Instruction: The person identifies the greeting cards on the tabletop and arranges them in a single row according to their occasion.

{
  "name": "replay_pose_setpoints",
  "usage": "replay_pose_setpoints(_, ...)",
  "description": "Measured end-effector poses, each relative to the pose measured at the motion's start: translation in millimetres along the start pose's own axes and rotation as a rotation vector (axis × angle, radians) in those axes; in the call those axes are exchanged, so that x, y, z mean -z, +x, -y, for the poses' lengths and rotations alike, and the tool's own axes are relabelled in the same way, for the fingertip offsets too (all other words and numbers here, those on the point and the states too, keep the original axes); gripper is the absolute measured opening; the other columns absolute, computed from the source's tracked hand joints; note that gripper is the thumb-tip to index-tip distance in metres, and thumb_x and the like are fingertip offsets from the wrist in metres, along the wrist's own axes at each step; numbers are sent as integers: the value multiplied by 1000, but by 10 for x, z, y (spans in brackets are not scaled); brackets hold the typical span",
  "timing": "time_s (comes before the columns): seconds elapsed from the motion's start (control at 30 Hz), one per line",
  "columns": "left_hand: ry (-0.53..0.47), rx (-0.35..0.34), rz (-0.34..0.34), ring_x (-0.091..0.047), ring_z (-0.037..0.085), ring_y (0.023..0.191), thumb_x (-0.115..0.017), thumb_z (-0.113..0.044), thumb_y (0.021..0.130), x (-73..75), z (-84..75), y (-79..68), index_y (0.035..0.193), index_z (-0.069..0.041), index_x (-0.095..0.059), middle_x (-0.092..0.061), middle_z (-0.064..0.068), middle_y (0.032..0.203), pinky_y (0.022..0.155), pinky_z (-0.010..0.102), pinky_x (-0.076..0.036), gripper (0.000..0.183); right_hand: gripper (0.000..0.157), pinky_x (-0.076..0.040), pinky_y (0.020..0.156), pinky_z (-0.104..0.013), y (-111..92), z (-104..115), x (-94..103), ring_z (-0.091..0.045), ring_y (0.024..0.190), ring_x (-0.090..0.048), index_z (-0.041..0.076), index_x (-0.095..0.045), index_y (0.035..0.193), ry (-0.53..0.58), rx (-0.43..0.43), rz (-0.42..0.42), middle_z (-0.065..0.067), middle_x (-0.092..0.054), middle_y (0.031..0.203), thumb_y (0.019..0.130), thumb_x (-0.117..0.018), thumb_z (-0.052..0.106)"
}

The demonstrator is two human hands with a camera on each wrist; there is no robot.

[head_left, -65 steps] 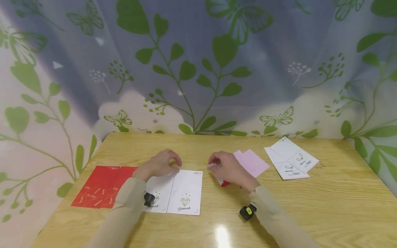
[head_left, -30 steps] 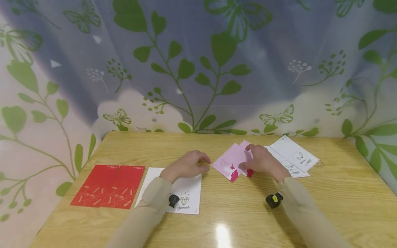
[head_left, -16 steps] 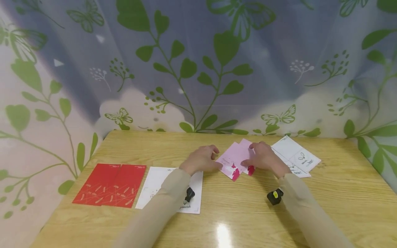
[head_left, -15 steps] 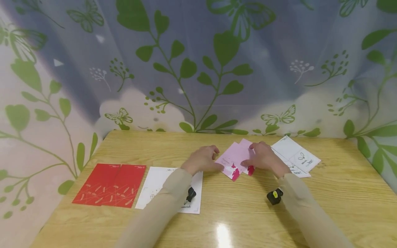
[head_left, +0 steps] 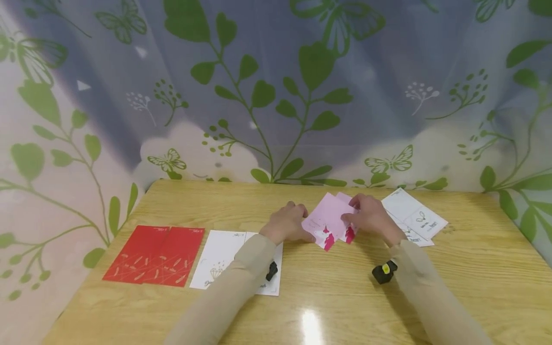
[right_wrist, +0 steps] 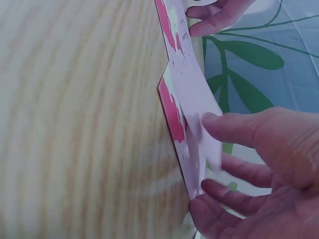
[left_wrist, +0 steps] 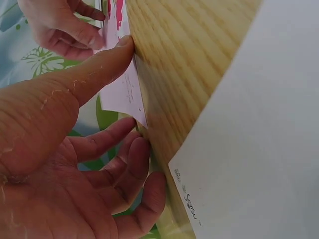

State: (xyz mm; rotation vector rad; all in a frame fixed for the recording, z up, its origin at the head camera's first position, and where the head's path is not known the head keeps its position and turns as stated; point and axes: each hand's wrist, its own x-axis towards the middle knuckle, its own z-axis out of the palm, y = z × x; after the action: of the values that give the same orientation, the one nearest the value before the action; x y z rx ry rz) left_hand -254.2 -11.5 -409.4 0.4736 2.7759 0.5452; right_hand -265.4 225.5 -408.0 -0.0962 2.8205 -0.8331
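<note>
Two overlapping pink cards lie between my hands at the table's middle: the front card point(head_left: 324, 215) with a magenta print at its lower corner, and the rear card point(head_left: 350, 235) showing at its right. My left hand point(head_left: 285, 223) holds the front card's left side, thumb on its face and fingers curled at its far edge. At the right, my right hand point(head_left: 372, 216) pinches the front card's right edge. In the right wrist view, that edge point(right_wrist: 212, 144) stands bent up off the rear card, while some right fingertips touch the rear card's border.
Two red cards point(head_left: 153, 254) with a gold feather pattern lie at the left. Beside them, two white diamond-print cards point(head_left: 220, 254) lie partly under the left forearm. Several white cards point(head_left: 414, 215) overlap behind the right hand. A printed curtain point(head_left: 276, 96) hangs at the wooden table's back edge.
My left hand has come right from the white cards to the pink cards and taken the front one. The right hand has set the pink cards down and now lifts the front card's edge.
</note>
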Motion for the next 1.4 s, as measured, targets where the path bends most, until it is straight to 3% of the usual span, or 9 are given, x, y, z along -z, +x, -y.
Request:
replay_pose_setpoints(0.33, -44, -39, -3, -59, 25, 111, -81, -42, 84, 4, 66, -3, 133, -12, -61, -60, 9, 128, 101, 48, -50, 61, 30, -51, 71, -28, -60, -42, -16, -31, 96, -66, 1, -60, 119, 146, 68, -169, -23, -69, 112, 97, -67, 20)
replay_pose_setpoints(0.53, -297, -78, -43, -62, 19, 102, -73, -32, 93, 61, 152, 2, 125, -12, -65, -68, 5, 115, 91, 37, -52, 39, 32, -63, 71, -35, -172, 12, 45, -22, 78, -72, -2, -61, 125, 397, 50, -150, -23, -68, 106, 98, -67, 14)
replay_pose_setpoints(0.7, -453, -140, -84, -62, 16, 91, -69, -27, 96, 130, 166, 2, 120, -9, -68, -69, 5, 105, 76, 28, -51, 30, 36, -63, 77, -35, -273, 54, 100, -15, 81, -67, -2, -58, 129, 503, 56, -106, -19, -68, 107, 99, -66, 15)
replay_pose_setpoints(0.9, -543, -163, -84, -64, 17, 89, -68, -27, 97, 175, 147, -67, 112, -9, -69, -70, 5, 101, 73, 25, -51, 23, 45, -63, 80, -38, -378, 103, 131, -13, 83, -67, 0, -55, 137, 574, 61, -101, -12, -63, 102, 98, -68, 18)
replay_pose_setpoints(1.03, -658, -163, -73, -71, 30, 94, -68, -23, 99, 176, 171, -152, 111, -8, -68, -69, 7, 101, 80, 35, -59, 20, 56, -63, 81, -40, -445, 129, 120, -13, 86, -70, -1, -47, 142, 583, 83, -74, -15, -65, 107, 96, -72, 17)
replay_pose_setpoints(1.13, -728, -156, -55, -73, 37, 97, -67, -21, 99, 174, 196, -216, 110, -8, -67, -69, 8, 101, 87, 45, -60, 18, 55, -63, 79, -40, -495, 148, 90, -15, 86, -71, -2, -47, 140, 582, 102, -59, -20, -69, 110, 95, -73, 15)
replay_pose_setpoints(1.27, -737, -163, -34, -72, 37, 99, -68, -22, 98, 164, 230, -297, 110, -9, -66, -69, 7, 102, 90, 46, -59, 18, 52, -63, 77, -38, -553, 180, 47, -17, 82, -71, -1, -49, 138, 570, 100, -55, -18, -71, 105, 94, -74, 14)
replay_pose_setpoints(1.4, -667, -209, -56, -68, 24, 95, -71, -22, 96, 164, 272, -374, 115, -9, -66, -69, 6, 106, 88, 34, -57, 24, 61, -63, 77, -38, -639, 207, 15, -26, 79, -72, 5, -44, 146, 537, 101, -55, -16, -70, 101, 94, -74, 15)
